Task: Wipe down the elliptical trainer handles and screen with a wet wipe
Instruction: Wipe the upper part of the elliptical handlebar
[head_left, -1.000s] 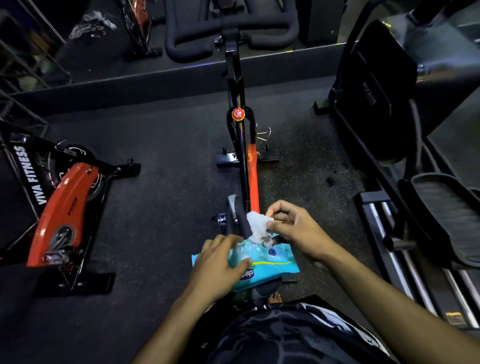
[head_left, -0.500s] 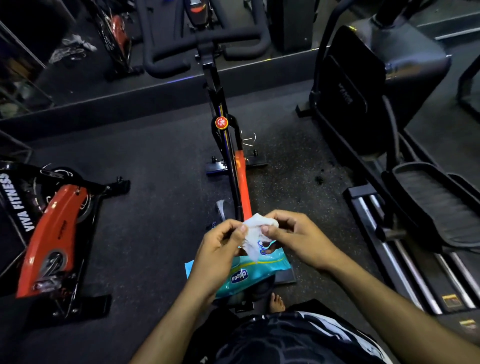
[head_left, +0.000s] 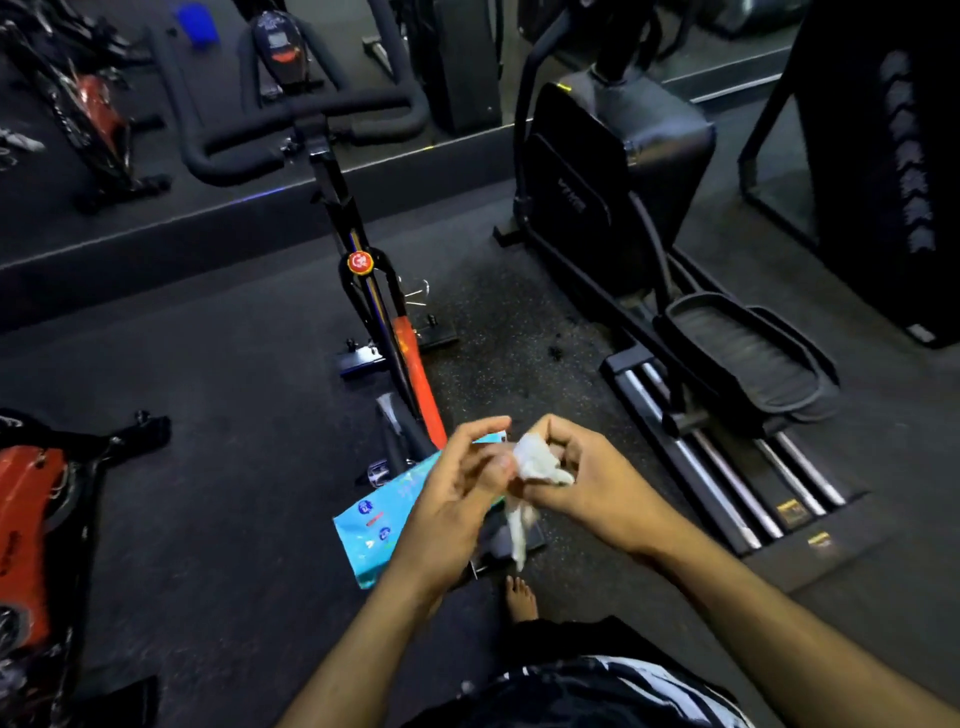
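A crumpled white wet wipe (head_left: 537, 462) sits between my two hands, with one end hanging down. My right hand (head_left: 592, 480) pinches it from the right. My left hand (head_left: 454, 501) grips it from the left with its fingertips. Behind my left hand lies the light-blue wipe pack (head_left: 371, 525), tilted; what it rests on is hidden. The black elliptical trainer (head_left: 623, 171) stands to the right, its foot pedal (head_left: 743, 358) over the steel rails (head_left: 727, 483). Its handles and screen are cut off at the top of the view.
A spin bike with black handlebars (head_left: 311, 119) and an orange frame bar (head_left: 415, 374) stands straight ahead. A red spin bike (head_left: 26, 519) is at the left edge. A raised ledge (head_left: 156, 228) runs along the back. My bare foot (head_left: 519, 597) is on the dark floor.
The wipe has come out of the pack and now hangs between both hands. My left hand left the pack and took hold of the wipe. The view tilted upward.
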